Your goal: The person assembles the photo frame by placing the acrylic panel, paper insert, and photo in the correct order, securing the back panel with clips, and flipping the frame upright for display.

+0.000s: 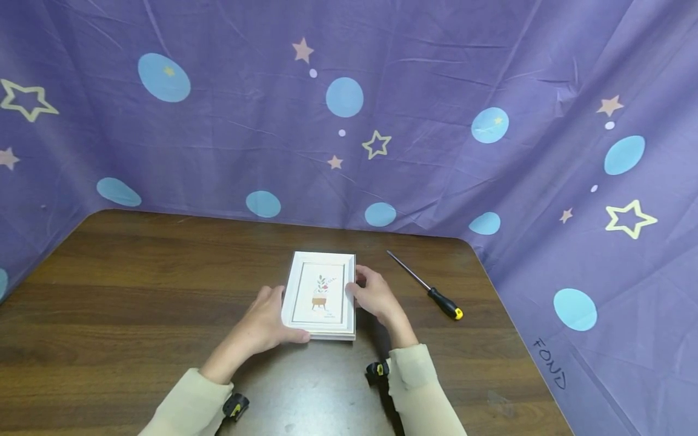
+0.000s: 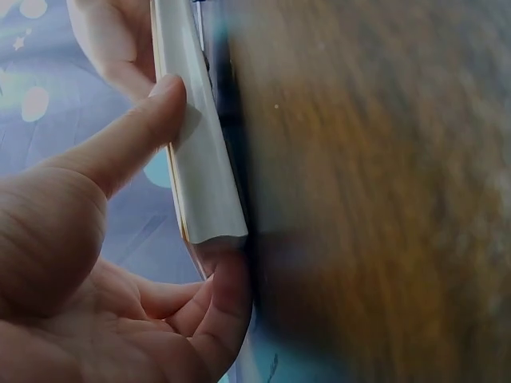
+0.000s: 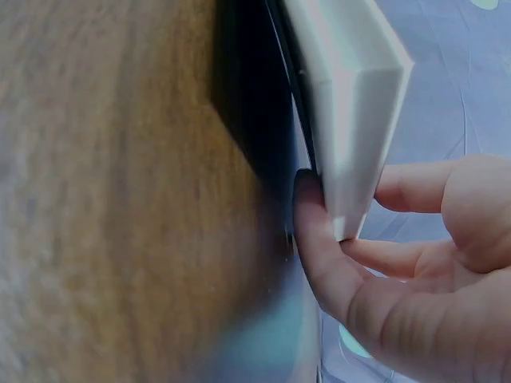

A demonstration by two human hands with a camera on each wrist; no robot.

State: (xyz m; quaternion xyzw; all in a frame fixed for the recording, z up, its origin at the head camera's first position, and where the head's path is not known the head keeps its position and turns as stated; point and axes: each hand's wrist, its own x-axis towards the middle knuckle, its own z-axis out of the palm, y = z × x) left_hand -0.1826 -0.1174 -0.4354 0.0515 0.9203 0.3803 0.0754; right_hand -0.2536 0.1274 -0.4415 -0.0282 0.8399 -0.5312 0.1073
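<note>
A white picture frame (image 1: 320, 295), face up with a plant print in it, is held between both hands at the middle of the table. My left hand (image 1: 260, 327) grips its near left corner. In the left wrist view, the thumb presses the near edge of the frame (image 2: 204, 167) and the fingers bend around the left side. My right hand (image 1: 377, 295) holds the right side. The right wrist view has the thumb on the front of the frame (image 3: 355, 120) and a finger reaching behind its dark back.
A screwdriver (image 1: 444, 303) with a black and yellow handle lies to the right of the frame on the brown wooden table (image 1: 152, 290). A purple curtain (image 1: 240, 121) with stars and blue spots borders the table's back and sides.
</note>
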